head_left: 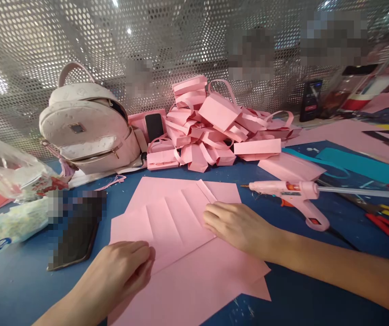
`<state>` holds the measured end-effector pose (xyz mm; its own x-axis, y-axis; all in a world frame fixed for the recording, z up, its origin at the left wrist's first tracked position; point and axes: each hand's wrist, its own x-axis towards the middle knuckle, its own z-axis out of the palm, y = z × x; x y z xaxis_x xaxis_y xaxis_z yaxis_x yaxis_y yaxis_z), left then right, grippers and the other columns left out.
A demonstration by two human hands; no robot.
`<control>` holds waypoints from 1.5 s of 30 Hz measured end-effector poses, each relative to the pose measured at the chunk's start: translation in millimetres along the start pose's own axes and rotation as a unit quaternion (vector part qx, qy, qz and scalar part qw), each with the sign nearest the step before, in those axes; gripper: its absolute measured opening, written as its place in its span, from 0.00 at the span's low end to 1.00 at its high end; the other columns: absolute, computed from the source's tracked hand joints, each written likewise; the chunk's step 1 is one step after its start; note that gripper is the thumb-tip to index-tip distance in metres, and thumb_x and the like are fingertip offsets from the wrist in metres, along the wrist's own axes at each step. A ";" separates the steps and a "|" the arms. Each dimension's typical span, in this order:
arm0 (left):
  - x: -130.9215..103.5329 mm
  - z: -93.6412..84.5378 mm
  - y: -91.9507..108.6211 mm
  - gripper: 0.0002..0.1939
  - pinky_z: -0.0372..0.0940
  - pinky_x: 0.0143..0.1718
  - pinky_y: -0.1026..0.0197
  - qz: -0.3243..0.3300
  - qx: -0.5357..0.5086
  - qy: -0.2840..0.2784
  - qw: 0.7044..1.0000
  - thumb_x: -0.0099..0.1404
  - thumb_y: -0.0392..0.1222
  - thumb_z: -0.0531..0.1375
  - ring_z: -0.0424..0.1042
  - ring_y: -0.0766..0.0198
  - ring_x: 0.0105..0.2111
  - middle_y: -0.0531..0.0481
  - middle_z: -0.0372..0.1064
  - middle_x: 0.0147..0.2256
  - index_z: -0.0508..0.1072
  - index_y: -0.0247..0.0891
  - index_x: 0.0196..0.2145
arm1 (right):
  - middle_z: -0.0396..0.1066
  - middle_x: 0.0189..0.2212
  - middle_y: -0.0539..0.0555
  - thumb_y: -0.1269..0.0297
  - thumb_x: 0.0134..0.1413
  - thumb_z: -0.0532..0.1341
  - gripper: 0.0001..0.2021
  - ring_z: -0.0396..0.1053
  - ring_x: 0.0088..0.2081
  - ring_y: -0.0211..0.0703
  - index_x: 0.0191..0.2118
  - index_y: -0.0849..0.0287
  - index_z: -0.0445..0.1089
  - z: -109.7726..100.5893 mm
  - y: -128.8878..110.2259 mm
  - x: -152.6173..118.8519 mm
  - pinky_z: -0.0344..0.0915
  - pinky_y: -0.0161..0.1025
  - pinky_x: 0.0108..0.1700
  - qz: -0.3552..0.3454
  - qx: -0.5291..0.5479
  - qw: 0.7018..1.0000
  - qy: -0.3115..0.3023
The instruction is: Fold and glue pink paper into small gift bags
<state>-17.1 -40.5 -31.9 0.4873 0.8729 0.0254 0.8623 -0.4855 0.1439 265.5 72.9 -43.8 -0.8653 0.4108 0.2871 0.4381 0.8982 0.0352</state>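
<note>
A sheet of pink paper (177, 222) with several parallel creases lies in front of me, on top of more flat pink sheets (194, 290). My left hand (126, 262) is closed at its left edge, fingers curled and the thumb partly hidden. At the right edge, my right hand (231, 224) has its fingers bent down over a narrow folded strip of the same sheet. Just right of that hand, a pink hot glue gun (289, 192) rests on the table with a clear glue stick out of its back.
Behind the paper is a heap of pink paper bags (204, 122). A pale backpack (89, 122), a dark phone (79, 231) and a tissue pack (14, 222) are at left. Red-handled pliers (387, 231) and a teal strip (364, 165) lie at right on the blue table (303, 290).
</note>
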 end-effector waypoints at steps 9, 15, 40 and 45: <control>3.1 3.1 7.3 0.16 0.53 0.21 0.60 0.037 0.203 0.046 0.977 0.63 0.27 0.47 0.67 0.63 0.17 0.55 0.65 0.18 0.68 0.41 0.24 | 0.66 0.29 0.51 0.85 0.48 0.54 0.13 0.65 0.28 0.42 0.33 0.58 0.63 -6.3 -8.3 3.6 0.47 0.39 0.23 -0.026 -0.098 0.994 -0.043; 5.8 -4.3 25.3 0.24 0.63 0.50 0.52 0.116 0.272 0.080 0.952 0.69 0.35 0.52 0.68 0.55 0.55 0.48 0.66 0.60 0.64 0.45 0.61 | 0.66 0.28 0.51 0.85 0.48 0.55 0.13 0.65 0.27 0.42 0.32 0.58 0.64 -7.1 -10.6 6.0 0.46 0.39 0.23 -0.014 -0.105 0.993 -0.047; 4.8 11.1 19.3 0.23 0.53 0.58 0.48 0.161 0.215 0.106 0.957 0.76 0.40 0.46 0.57 0.52 0.63 0.50 0.58 0.66 0.61 0.39 0.65 | 0.78 0.38 0.54 0.76 0.61 0.51 0.25 0.73 0.35 0.45 0.63 0.56 0.64 -30.6 -18.2 -66.0 0.70 0.40 0.34 0.125 0.037 0.990 -0.046; 4.7 8.5 15.7 0.25 0.59 0.56 0.46 0.150 0.107 0.078 0.980 0.73 0.34 0.49 0.61 0.49 0.61 0.44 0.58 0.65 0.58 0.40 0.66 | 0.79 0.44 0.56 0.79 0.59 0.49 0.23 0.75 0.38 0.45 0.55 0.61 0.71 -35.0 -18.6 -60.7 0.72 0.41 0.39 0.080 -0.025 0.996 -0.035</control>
<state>-0.2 -44.4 -38.0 0.7111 0.6776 0.1876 0.7003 -0.7064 -0.1031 318.4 25.8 -28.4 -0.7976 0.5597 0.2249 0.5820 0.8120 0.0432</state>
